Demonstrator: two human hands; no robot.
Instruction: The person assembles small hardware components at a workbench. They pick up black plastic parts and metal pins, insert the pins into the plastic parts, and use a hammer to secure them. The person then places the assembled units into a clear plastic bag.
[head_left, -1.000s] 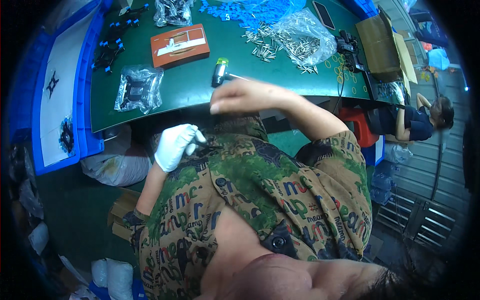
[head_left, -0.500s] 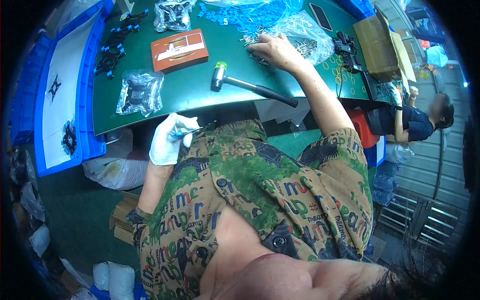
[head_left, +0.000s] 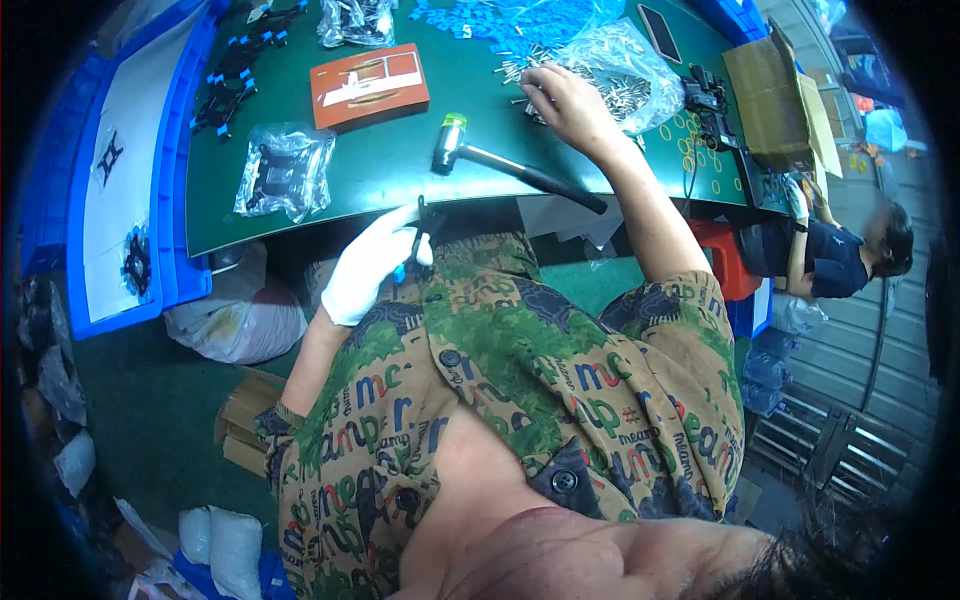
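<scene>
My left hand [head_left: 370, 268], in a white glove, is closed around a black plastic bracket [head_left: 421, 230] with a bit of blue on it, just off the table's near edge. My bare right hand [head_left: 575, 112] reaches over the table with thumb and fingers pinched together beside a pile of small metal pins [head_left: 628, 92]. Whatever sits between those fingertips is too small to make out. Part of the pile lies in a clear plastic bag [head_left: 655, 68]. A hammer [head_left: 520, 172] with a black grip and green-yellow face rests between my hands.
On the green table [head_left: 390, 185] lie an orange-brown box [head_left: 370, 90], a bagged black part [head_left: 285, 172], blue pieces [head_left: 470, 18], black brackets [head_left: 238, 75], yellow rings [head_left: 690, 155] and a phone [head_left: 659, 33]. A blue tray [head_left: 172, 200] stands left. A co-worker [head_left: 830, 255] is at right.
My left hand has moved right and slightly up, and the black bracket has turned more upright in it. My right hand has shifted slightly right and nearer, its fingers drawn back from the pins.
</scene>
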